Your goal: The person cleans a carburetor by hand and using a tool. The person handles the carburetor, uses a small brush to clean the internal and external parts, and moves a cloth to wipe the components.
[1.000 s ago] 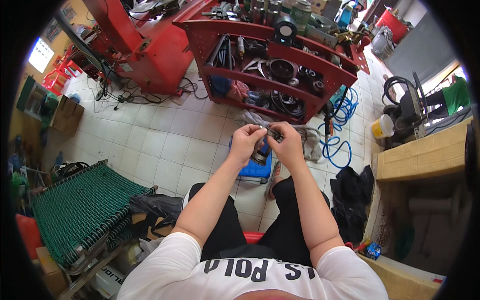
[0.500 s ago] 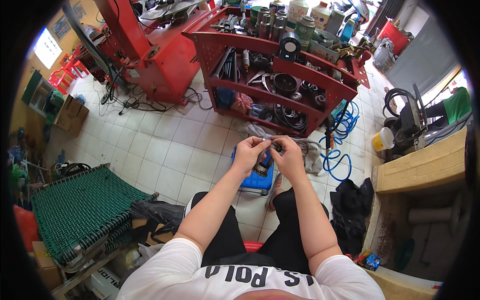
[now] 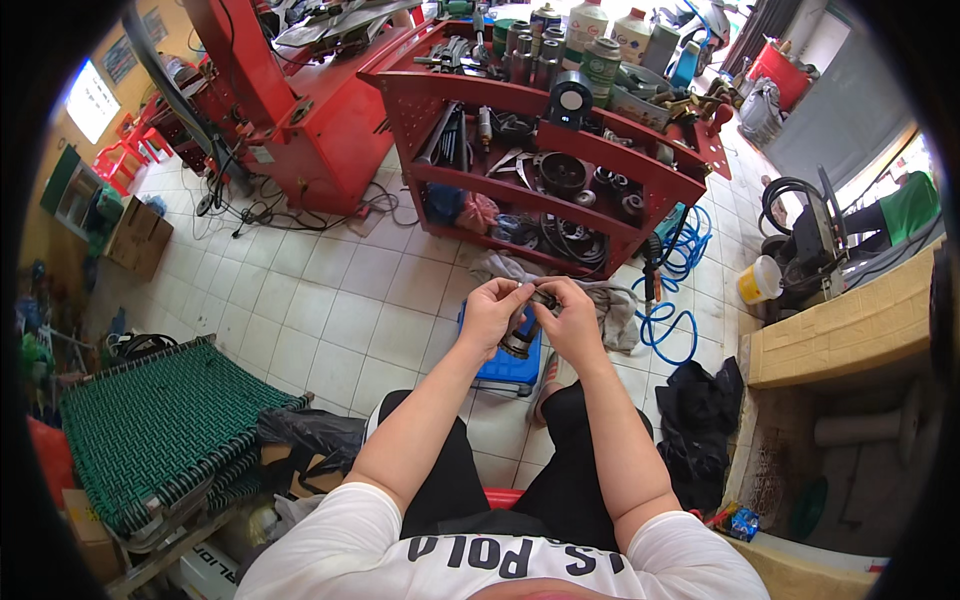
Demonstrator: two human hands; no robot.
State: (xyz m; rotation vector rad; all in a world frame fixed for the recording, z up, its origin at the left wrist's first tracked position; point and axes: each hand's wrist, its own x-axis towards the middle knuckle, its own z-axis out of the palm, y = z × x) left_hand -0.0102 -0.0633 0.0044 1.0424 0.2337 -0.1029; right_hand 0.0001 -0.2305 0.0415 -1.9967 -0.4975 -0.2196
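Both hands are together in front of my knees, on a dark, greasy metal part (image 3: 517, 345) with a cylindrical body and a wider rim at its lower end. My left hand (image 3: 490, 318) wraps its fingers around one side, the thumb near the top. From the other side, my right hand (image 3: 570, 318) pinches the part's upper end between thumb and fingers. The fingers hide much of the part, so its exact kind cannot be made out. Below the hands, a blue plastic case (image 3: 512, 372) stands on the tiled floor, apart from the part.
Ahead stands a red tool cart (image 3: 470, 92) loaded with cans, bottles and tools. Left of it is a red machine (image 3: 325, 150) with cables on the floor. A green woven folding cot (image 3: 170, 420) lies at left. Blue hose (image 3: 665, 325), grey cloth (image 3: 612, 312) and black cloth (image 3: 697, 420) lie at right.
The whole view has shifted slightly. Both hands keep their hold on the metal part, whose lower rim is turned a little differently.
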